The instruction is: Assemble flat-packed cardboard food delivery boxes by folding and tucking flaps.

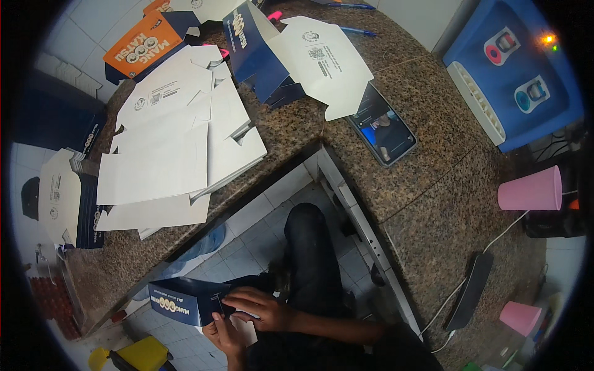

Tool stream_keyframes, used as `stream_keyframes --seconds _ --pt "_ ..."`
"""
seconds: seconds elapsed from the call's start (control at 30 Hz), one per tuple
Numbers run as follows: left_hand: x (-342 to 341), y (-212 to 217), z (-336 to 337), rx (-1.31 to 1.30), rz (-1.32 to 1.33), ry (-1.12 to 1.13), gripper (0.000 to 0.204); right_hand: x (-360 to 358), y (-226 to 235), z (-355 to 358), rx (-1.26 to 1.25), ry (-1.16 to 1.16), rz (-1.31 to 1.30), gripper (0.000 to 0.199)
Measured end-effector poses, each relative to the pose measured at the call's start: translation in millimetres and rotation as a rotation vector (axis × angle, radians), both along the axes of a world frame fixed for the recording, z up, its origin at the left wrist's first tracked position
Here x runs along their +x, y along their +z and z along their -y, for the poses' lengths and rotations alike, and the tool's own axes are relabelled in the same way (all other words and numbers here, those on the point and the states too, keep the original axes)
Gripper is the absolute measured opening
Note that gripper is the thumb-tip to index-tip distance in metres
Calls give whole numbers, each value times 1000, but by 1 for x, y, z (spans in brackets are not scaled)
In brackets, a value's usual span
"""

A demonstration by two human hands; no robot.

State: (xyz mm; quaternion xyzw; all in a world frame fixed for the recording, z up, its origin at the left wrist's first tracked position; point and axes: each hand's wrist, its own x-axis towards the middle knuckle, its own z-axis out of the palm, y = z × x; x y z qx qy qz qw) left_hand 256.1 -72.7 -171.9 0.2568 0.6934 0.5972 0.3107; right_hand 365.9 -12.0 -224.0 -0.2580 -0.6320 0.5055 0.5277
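Note:
Over my lap is a partly folded dark blue cardboard food box [185, 303] with a white inside. My left hand [224, 334] grips its near right corner, thumb up against the printed side. From the right, my right hand [263, 308] has its fingers bent over the box's end panel; the fingertips are partly hidden by the folds. A white flap shows below my hands. On the counter ahead lies a stack of flat white box blanks [154, 161]. Beyond the stack stand an orange and blue box [145, 46] and an open blue box with a white flap [260, 55].
A phone [387, 133] with a lit screen lies partly under the white flap. Pink cups [531, 188], a black power strip [470, 290] with a white cable, and a blue dispenser [526, 55] are at right. More folded boxes [62, 198] stand at left. The granite counter's edge [322, 145] surrounds my lap.

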Motion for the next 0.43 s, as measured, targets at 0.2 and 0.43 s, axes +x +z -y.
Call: stream_keyframes --seconds 0.2,0.43 --pt "-34 -3 -14 -84 -23 -93 34 13 -7 -19 111 286 65 41" --pt "3 -9 -21 -41 174 -20 41 -2 -20 -9 -35 -12 45 33"
